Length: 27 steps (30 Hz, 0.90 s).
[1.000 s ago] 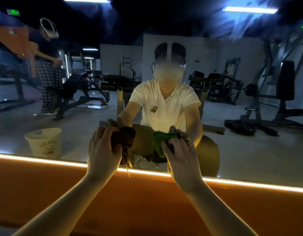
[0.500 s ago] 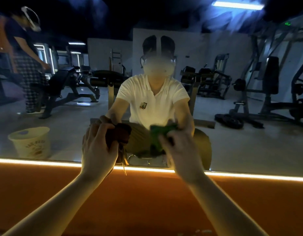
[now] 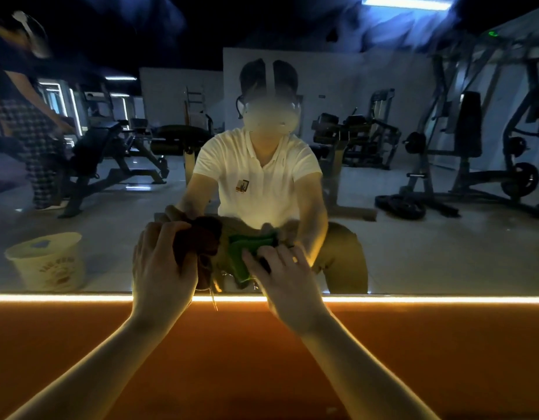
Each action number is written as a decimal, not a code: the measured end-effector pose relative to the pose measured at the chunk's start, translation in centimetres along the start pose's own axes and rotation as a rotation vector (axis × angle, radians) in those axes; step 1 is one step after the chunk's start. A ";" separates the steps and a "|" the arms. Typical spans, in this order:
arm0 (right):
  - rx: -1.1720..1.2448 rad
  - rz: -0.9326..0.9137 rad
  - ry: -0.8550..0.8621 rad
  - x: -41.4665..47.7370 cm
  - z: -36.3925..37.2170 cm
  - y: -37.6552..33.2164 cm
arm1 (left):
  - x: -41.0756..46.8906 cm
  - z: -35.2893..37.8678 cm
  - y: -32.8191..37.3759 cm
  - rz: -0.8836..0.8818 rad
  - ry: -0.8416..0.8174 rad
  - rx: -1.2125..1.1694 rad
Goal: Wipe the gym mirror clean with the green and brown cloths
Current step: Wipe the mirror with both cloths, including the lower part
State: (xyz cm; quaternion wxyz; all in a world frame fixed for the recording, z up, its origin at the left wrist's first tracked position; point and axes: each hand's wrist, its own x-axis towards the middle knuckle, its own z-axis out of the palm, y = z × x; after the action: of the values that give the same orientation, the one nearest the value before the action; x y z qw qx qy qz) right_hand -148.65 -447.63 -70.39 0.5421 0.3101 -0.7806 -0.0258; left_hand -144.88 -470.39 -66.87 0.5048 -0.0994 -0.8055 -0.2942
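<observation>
The gym mirror (image 3: 413, 253) fills the wall ahead, above a glowing light strip. My left hand (image 3: 162, 268) grips a bunched brown cloth (image 3: 201, 241) and holds it against the lower glass. Just to its right, my right hand (image 3: 286, 277) presses a folded green cloth (image 3: 241, 253) onto the glass, fingers spread over it. Both cloths sit side by side, nearly touching, a little above the mirror's bottom edge. The reflection shows the same hands and cloths from the front.
An orange panel (image 3: 262, 359) runs below the light strip (image 3: 429, 298). Reflected in the glass are a cream bucket (image 3: 47, 262) at lower left, another person (image 3: 29, 122) at far left, and benches and weight machines (image 3: 474, 153) behind me.
Both hands slid slightly left and down along the glass with their cloths. The green cloth now shows more to the left of my right hand. The view shifted right.
</observation>
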 end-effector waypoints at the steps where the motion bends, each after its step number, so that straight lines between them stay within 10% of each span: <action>1: -0.013 0.048 0.016 -0.4 -0.6 1.5 | -0.1 0.1 0.0 0.002 -0.001 0.004; 7: -0.006 0.658 0.136 -0.3 -7.4 8.3 | -0.1 0.0 -0.2 0.001 -0.033 0.024; 14: 0.896 0.987 0.303 4.6 -9.5 4.6 | -0.4 -1.1 -1.0 0.002 -0.060 -0.063; 23: -0.118 1.150 0.206 3.4 -7.3 6.4 | -0.7 -1.3 -1.7 -0.010 -0.101 -0.120; 27: -0.016 1.054 0.217 4.7 -7.5 5.0 | 0.4 -1.0 -1.3 -0.023 -0.075 -0.132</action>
State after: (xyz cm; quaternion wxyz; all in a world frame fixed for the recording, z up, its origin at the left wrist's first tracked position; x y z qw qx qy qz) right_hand -145.46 -443.73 -61.53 0.5614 -0.1271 -0.7698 0.2759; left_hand -144.90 -472.10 -66.72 0.4631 -0.1342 -0.8038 -0.3484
